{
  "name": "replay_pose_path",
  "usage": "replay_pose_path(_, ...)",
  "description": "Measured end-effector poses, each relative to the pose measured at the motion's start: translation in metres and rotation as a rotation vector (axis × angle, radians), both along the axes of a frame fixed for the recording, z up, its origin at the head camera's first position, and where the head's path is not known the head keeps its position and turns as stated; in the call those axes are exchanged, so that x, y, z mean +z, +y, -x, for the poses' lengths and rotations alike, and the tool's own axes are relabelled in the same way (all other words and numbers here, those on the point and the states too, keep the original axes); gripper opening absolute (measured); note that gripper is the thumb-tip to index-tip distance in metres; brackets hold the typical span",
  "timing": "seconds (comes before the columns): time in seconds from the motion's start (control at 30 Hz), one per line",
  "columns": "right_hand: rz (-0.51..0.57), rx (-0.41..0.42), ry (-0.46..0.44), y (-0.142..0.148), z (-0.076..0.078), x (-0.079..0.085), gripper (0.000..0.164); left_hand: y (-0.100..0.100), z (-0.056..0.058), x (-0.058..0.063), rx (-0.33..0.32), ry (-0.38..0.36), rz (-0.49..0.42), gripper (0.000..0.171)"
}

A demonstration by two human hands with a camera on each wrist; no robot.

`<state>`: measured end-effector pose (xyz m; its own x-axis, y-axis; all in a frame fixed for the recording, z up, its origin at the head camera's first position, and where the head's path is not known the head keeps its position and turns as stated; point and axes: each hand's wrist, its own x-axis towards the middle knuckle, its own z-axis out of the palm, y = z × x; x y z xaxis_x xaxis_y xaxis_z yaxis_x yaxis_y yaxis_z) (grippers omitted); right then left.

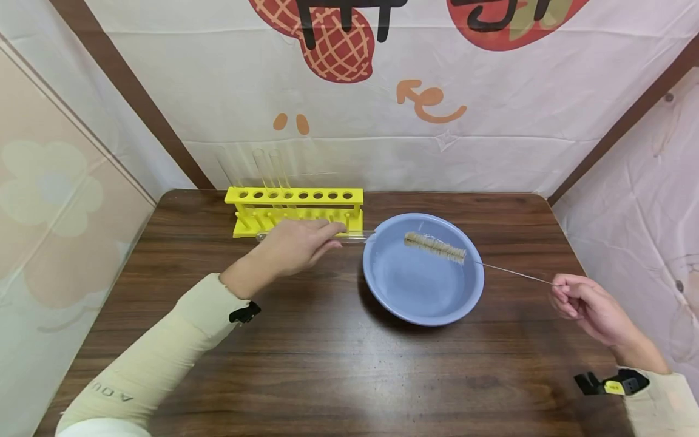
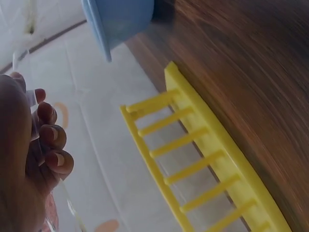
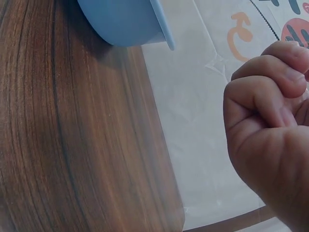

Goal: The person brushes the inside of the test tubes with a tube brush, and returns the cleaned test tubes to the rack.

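- White cloth behind the table and at both sides, printed with red and orange shapes.
- Brown wood-grain table, far corners rounded.
- Blue bowl on the table, right of centre, nearer the far edge than the near one.
- Yellow rack along the far edge, toward the far left corner, left of the bowl.
- Left hand in front of the rack, fingers curled round a glass tube.
- Right hand toward the right edge, fingers closed in a narrow pinch on the wire end of a brush.
- Brush raised across the bowl's right rim, tan bristles above the bowl, apart from the tube.
- Tube lying sideways in the grip, right end overlapping the bowl's left rim in the head view, apart from it in the left wrist view.
- Three clear upright tubes in the rack's left half, leaning slightly.
- Black strap at the left wrist.
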<state>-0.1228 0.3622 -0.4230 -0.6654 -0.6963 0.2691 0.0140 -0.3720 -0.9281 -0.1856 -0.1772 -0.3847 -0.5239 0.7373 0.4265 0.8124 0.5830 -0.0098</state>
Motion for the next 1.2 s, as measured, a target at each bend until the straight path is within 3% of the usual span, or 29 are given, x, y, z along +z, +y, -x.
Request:
replay_pose_path(0.1,0.001,0.010,0.008,-0.003,0.001,0.001,0.044,0.007,-0.003,0.001,-0.003,-0.003,0.010,0.029)
replay_pose_path(0.37,-0.049,0.013,0.039,-0.008,0.003,0.003,0.043,0.020,-0.004,0.001,-0.025,-0.028,0.024,0.026)
replay_pose_path(0.77,-0.125,0.026,0.065,-0.005,0.003,0.001,0.042,0.030,-0.003,-0.008,-0.029,-0.086,0.031,0.024)
replay_pose_path(0.87,-0.228,-0.017,0.125,-0.004,0.002,0.003,0.042,0.031,-0.004,-0.008,-0.017,-0.085,0.034,0.023)
replay_pose_path(1.07,-0.504,-0.187,0.317,-0.009,0.000,0.010,0.039,0.033,-0.004,-0.009,0.013,-0.034,0.046,0.020)
replay_pose_path(1.2,-0.530,-0.271,0.401,-0.016,-0.001,0.012,0.037,0.037,-0.004,-0.008,0.030,0.015,0.052,0.018)
